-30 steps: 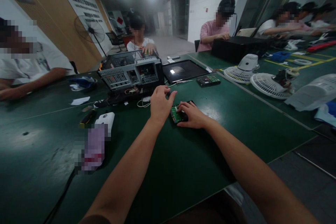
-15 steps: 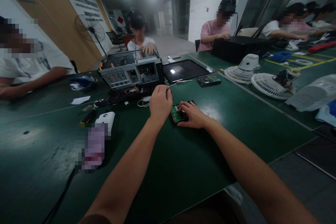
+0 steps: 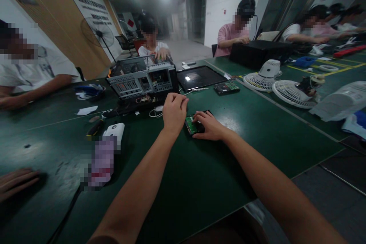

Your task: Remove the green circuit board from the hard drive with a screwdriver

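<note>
A hard drive (image 3: 190,125), its green circuit board facing up, lies on the green table in front of me. My right hand (image 3: 208,126) grips it from the right, thumb at the near edge and fingers bent over the top, covering much of it. Just left of the drive and a little above the table, my left hand (image 3: 175,112) is closed with its fingertips pinched together. Whatever may be between those fingertips is hidden or too small to name. Farther back on the right sits a second hard drive (image 3: 227,88), apart from both hands.
An open computer case (image 3: 143,80) stands ahead, another person's hand on top. Behind lies a black panel (image 3: 200,76). White fan parts (image 3: 294,93) are at right. A white power strip (image 3: 116,131) and yellow-black tool (image 3: 95,129) lie left; another person's hand (image 3: 18,183) rests nearby.
Another person's hand has come into view on the table at the lower left. My left fingers have shifted slightly; my right hand and the hard drive stay in place.
</note>
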Demonstrator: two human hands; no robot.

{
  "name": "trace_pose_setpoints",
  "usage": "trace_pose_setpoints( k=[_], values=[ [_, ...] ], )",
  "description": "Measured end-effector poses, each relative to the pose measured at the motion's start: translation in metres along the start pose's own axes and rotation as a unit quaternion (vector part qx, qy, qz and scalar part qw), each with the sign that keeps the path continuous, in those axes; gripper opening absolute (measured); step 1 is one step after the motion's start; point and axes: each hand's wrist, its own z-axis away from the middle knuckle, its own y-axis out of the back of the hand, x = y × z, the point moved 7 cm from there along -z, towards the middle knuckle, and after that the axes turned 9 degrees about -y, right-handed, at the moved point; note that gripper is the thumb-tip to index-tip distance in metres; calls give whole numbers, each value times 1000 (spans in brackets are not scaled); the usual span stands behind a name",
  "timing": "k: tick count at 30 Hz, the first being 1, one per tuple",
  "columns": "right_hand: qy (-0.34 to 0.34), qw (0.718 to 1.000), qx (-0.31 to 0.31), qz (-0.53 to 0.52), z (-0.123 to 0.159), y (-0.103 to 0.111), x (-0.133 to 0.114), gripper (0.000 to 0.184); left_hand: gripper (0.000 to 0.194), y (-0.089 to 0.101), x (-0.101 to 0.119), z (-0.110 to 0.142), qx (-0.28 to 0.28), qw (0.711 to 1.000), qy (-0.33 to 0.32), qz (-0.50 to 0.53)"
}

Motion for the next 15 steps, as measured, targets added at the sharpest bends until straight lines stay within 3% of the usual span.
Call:
trace_pose_setpoints(
  k=[6,15],
  values=[
    [1,1000,-2,1,0,0,1,56,15,-5,-2,0,-22,1000,-4,5],
    [3,1000,2,3,0,0,1,56,20,-10,-8,3,-12,999,18,48]
  ],
)
